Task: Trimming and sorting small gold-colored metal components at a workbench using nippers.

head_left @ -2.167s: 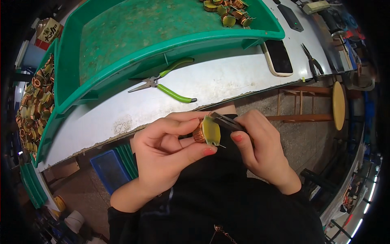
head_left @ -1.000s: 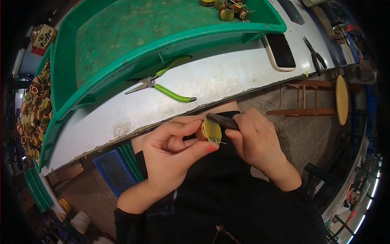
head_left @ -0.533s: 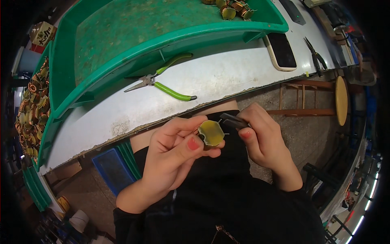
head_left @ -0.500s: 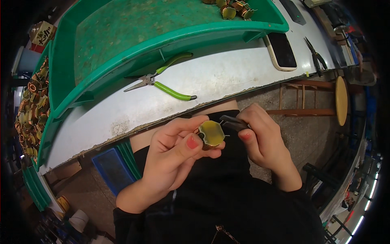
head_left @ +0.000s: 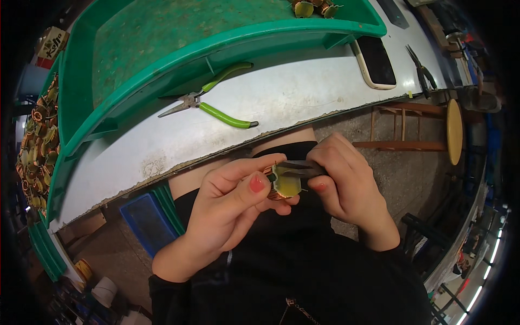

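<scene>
We've got the coil [head_left: 289, 186] pinched between thumb and fingers of our left hand [head_left: 225, 200], yellow face showing. Our right hand [head_left: 351, 183]'s wrapped around dark pliers [head_left: 310, 170], tips over that face; can't tell if they're biting anything. Ahead of the left hand, green pliers [head_left: 223, 115] lie splayed on the surface [head_left: 295, 89], tray [head_left: 244, 39] just past them. Phone [head_left: 376, 64]'s out beyond our right hand.
</scene>
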`<state>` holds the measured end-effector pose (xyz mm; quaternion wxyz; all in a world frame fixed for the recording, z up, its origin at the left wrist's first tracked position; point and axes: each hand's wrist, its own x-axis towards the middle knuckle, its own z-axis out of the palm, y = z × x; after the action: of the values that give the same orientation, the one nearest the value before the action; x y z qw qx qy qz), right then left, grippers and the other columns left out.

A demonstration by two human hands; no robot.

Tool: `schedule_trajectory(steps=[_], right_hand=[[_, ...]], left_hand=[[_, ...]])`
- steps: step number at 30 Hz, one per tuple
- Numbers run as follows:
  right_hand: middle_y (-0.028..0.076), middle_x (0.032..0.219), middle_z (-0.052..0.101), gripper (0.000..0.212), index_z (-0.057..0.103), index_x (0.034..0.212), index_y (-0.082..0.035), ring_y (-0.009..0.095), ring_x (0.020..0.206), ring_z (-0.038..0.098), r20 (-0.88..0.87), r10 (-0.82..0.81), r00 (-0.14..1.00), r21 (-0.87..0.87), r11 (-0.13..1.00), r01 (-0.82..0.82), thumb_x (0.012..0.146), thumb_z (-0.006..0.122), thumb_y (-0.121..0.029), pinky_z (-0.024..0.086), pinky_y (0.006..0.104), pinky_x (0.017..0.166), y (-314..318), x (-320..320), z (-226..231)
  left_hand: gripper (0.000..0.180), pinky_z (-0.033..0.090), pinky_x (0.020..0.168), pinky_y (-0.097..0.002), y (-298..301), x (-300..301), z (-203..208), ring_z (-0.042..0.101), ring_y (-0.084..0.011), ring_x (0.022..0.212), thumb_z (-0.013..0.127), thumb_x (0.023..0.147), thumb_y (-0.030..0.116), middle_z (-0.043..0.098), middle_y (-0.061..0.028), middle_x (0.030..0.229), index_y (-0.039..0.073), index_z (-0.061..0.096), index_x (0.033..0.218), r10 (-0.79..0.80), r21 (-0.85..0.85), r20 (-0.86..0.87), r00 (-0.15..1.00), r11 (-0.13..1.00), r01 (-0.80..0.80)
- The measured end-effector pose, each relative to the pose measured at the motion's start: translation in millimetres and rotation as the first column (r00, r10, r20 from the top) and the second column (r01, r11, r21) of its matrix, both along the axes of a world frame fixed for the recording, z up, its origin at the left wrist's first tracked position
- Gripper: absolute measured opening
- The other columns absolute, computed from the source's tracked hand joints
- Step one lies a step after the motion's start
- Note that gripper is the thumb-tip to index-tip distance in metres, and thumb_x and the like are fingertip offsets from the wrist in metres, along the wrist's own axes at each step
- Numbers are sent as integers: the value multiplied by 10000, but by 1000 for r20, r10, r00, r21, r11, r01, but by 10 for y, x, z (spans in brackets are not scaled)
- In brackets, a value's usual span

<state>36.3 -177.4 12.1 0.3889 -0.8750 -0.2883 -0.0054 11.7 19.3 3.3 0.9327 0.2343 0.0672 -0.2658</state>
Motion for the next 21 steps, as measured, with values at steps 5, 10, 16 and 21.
schedule_trajectory(steps=[5,10,16,21], right_hand=[[80,780,494,182,542,859,-25,234,667,454,-32,-16,999,-23,1000,15,820,590,-195,408,307,639,-11,-27,12],[84,732,489,260,539,839,-14,214,629,429,39,-20,999,14,1000,19,880,531,-271,383,304,585,-6,-14,-29],[80,723,484,250,537,842,-16,218,624,428,79,2,997,-4,1000,-1,866,549,-265,381,306,579,-5,5,-40],[82,718,482,246,533,841,-16,224,612,427,112,16,994,-13,1000,-14,856,560,-260,380,308,567,-3,32,-55]], left_hand=[[347,529,722,-284,-9,-7,11,624,-259,846,522,900,88,606,-223,996,-69,478,1206,1,29,3,1000,1000,-1],[347,530,710,-278,-34,-7,28,626,-263,839,529,891,78,606,-228,997,-76,484,1199,-16,78,7,1000,997,16],[347,532,698,-275,-9,3,-8,627,-270,837,534,878,64,606,-233,999,-84,489,1190,-30,82,13,999,996,29],[348,533,695,-272,-4,12,-15,627,-273,834,528,881,73,605,-232,994,-85,489,1189,-25,79,26,999,997,23]])
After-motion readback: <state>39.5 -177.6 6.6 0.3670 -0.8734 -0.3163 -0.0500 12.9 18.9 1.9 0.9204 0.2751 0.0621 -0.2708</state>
